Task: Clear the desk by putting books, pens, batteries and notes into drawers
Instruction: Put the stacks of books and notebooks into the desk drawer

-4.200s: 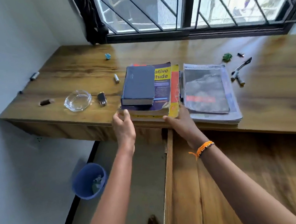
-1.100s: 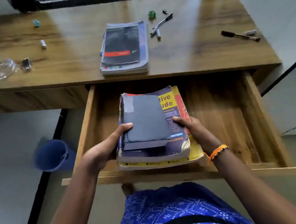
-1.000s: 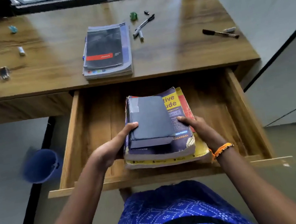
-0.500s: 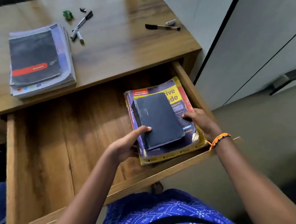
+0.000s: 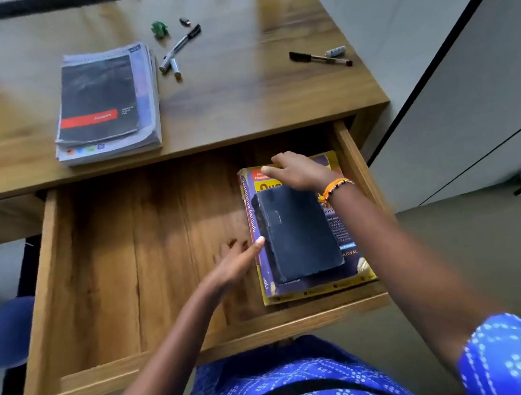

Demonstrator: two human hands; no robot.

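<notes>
Book stack (image 5: 301,234) in drawer (image 5: 124,260), spine seemingly "Quantitative Aptitude", both hands touching

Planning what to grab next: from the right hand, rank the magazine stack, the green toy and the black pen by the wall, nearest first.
From the right hand:
1. Black pen, desk's right edge.
2. Green toy, desk's back.
3. Magazine stack, desk's left.
The last two are too close to call.

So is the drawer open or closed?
Open. The drawer is pulled far out from under the desk, with the book stack lying inside.
</notes>
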